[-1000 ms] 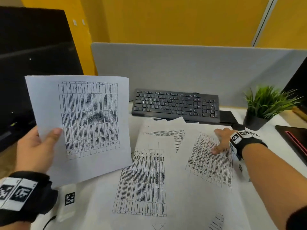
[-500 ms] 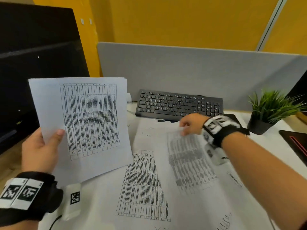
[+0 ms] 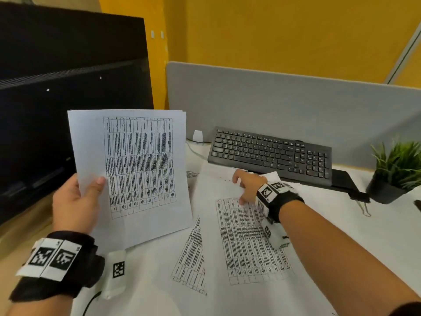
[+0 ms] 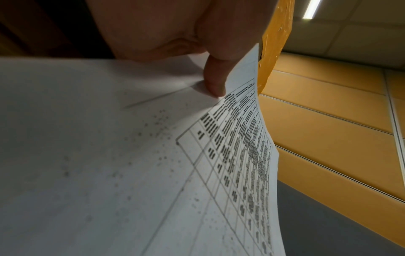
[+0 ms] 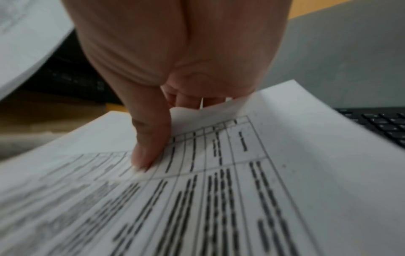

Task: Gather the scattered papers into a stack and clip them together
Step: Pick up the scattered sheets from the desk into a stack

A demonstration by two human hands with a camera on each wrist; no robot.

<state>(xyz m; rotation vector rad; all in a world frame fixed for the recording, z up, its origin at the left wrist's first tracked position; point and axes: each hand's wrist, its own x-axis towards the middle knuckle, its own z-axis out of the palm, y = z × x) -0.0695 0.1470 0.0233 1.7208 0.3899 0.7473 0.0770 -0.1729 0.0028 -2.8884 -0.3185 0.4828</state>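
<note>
My left hand (image 3: 75, 201) holds a small stack of printed sheets (image 3: 136, 165) up above the desk's left side, thumb (image 4: 213, 79) on the front, fingers behind. My right hand (image 3: 247, 187) pinches the top edge of another printed sheet (image 3: 250, 242) and lifts it off the desk; in the right wrist view the thumb (image 5: 149, 138) presses on this sheet (image 5: 241, 190) and the fingers curl under its edge. More sheets (image 3: 191, 256) lie overlapping on the desk beneath. A black binder clip (image 3: 360, 198) with wire handles lies right of the papers.
A black keyboard (image 3: 271, 153) lies behind the papers before a grey divider (image 3: 284, 99). A potted plant (image 3: 396, 172) stands at the right. A dark monitor (image 3: 57, 87) fills the left. A small white device (image 3: 197, 135) sits left of the keyboard.
My right hand has taken the right-hand sheet by its top edge and dragged it left and nearer over the other sheets. The left hand's stack has stayed up.
</note>
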